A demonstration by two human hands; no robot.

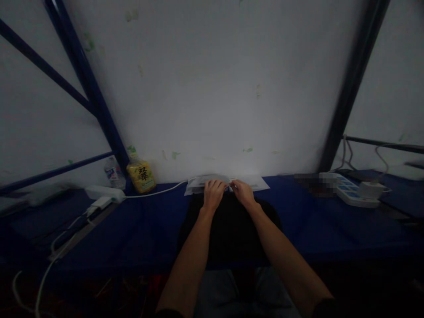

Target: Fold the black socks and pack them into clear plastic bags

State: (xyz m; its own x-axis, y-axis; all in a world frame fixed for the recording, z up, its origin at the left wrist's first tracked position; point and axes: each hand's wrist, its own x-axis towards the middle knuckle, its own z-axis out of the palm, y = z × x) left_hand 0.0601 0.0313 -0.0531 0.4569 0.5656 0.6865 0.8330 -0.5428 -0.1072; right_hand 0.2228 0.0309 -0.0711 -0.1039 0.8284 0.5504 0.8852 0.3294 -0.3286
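My two hands are close together at the far end of a dark black item (235, 229), perhaps cloth or a bag, lying on the blue table (159, 229). My left hand (213, 194) is closed, its fingers curled over the item's far edge. My right hand (243, 193) is pinched, thumb and fingertips together, beside the left fingertips. A small pale bit shows between the hands, too dim and small to name. Behind them lie white paper sheets (260, 182), partly hidden by my hands.
At the left stand a yellow-labelled bottle (141, 176) and a clear bottle (115, 174). A white power strip (102, 193) with cables lies near them. At the right is a white-and-blue socket block (353, 190). Blue metal posts (96, 101) rise before the white wall.
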